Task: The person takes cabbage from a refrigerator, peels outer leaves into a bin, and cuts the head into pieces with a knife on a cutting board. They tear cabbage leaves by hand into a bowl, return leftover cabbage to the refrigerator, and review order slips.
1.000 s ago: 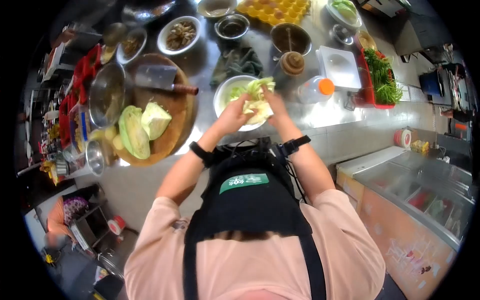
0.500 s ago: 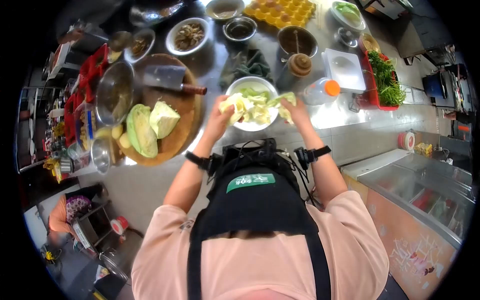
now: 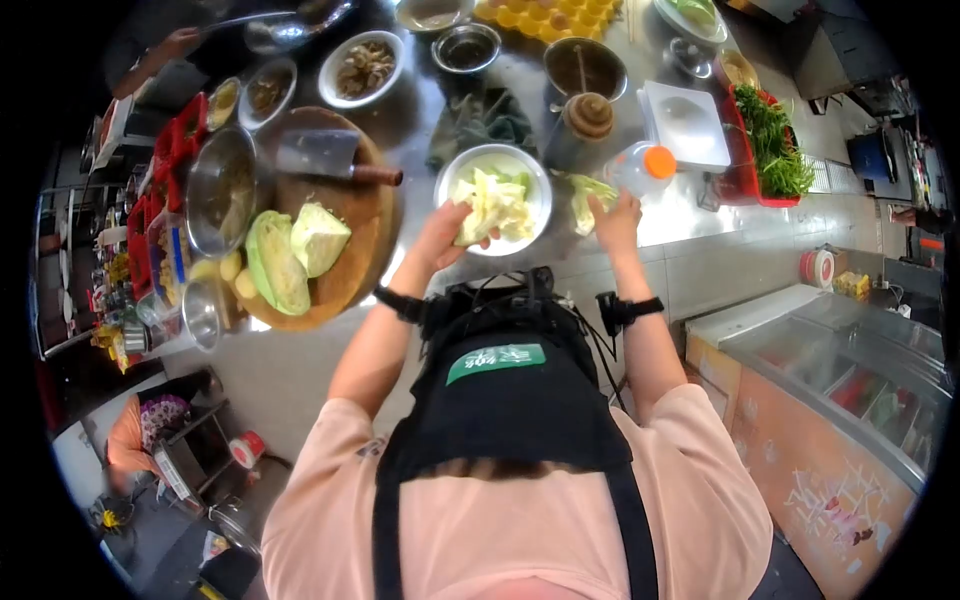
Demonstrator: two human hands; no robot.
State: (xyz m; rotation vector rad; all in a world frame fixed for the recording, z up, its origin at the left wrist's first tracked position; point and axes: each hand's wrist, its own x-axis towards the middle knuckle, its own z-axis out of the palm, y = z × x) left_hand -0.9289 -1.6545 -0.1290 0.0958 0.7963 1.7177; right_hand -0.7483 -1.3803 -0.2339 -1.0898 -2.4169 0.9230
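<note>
A white bowl (image 3: 543, 208) holding pale green cabbage pieces stands at the table's front edge. My left hand (image 3: 440, 236) is closed around torn cabbage leaves (image 3: 492, 203) at the bowl's left side, over its rim. Right of the bowl, my right hand (image 3: 619, 222) pinches a cabbage leaf (image 3: 588, 200) low over the steel table. Close behind that hand is a clear bottle with an orange cap (image 3: 659, 162). On the round wooden board (image 3: 365, 225) to the left lie two cut cabbage chunks (image 3: 320, 240) and a cleaver (image 3: 318, 154).
Behind the bowl lies a dark green cloth (image 3: 482, 122), beside a brown-lidded jar (image 3: 588, 117). Steel bowls, a mushroom-filled white bowl (image 3: 362, 70) and a yellow egg tray (image 3: 550, 15) stand farther back. A red basket of greens (image 3: 740, 180) is at right. Another person's arm (image 3: 155, 62) reaches in at upper left.
My right hand has moved right and slightly down with its cabbage leaf, away from the bowl. My left hand stays by the bowl with its leaves. The view has shifted slightly.
</note>
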